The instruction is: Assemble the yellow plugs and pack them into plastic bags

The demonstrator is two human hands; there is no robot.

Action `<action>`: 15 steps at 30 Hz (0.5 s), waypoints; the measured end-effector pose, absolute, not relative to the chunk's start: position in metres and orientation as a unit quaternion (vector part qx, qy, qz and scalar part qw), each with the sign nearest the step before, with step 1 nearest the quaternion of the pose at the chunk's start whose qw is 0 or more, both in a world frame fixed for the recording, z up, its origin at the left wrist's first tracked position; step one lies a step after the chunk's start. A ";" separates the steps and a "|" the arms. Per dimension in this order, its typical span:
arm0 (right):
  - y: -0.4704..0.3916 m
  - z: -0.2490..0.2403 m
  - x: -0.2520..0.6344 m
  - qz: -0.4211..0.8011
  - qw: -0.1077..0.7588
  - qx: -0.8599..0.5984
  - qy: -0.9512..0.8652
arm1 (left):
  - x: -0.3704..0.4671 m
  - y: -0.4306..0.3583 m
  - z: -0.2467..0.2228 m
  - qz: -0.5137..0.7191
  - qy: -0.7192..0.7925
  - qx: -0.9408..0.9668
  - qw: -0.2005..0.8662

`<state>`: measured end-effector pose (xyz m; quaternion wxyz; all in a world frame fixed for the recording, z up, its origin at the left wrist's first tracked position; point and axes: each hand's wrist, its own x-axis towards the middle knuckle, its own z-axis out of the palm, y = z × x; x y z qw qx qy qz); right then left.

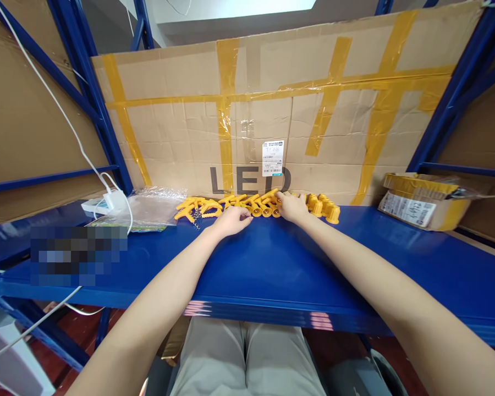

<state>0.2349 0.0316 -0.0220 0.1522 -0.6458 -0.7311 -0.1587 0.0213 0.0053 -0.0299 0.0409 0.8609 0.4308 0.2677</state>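
A row of yellow plastic pieces (265,211) with round, cup-like ends stands on the blue shelf top, against the cardboard. My left hand (232,221) is at the row's near side, its fingers curled in with the thumb close to them; whatever they may hold is hidden. My right hand (292,208) bends over the row with its fingertips closed at the upper end of one slanted yellow piece. To the left lie yellow branched, handle-like pieces (186,209) and a few small metal springs (197,218). Yellow cup-shaped pieces (332,214) stand right of my right hand.
A large taped cardboard sheet (181,137) forms the back wall. At right sits an opened cardboard box (427,203). Clear plastic bags (154,206) and a white plug with a cable (115,201) lie at left, near a blurred-out patch. Blue posts flank the shelf (264,264).
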 end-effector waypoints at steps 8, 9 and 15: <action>0.040 -0.020 0.250 -0.063 0.126 -0.643 -0.753 | 0.022 0.007 -0.031 0.263 0.423 0.866 0.054; 0.042 -0.017 0.255 -0.052 0.137 -0.636 -0.758 | 0.022 0.006 -0.031 0.262 0.424 0.865 0.057; 0.066 0.001 0.306 -0.016 0.298 -0.625 -0.721 | 0.022 0.001 -0.028 0.254 0.432 0.863 0.069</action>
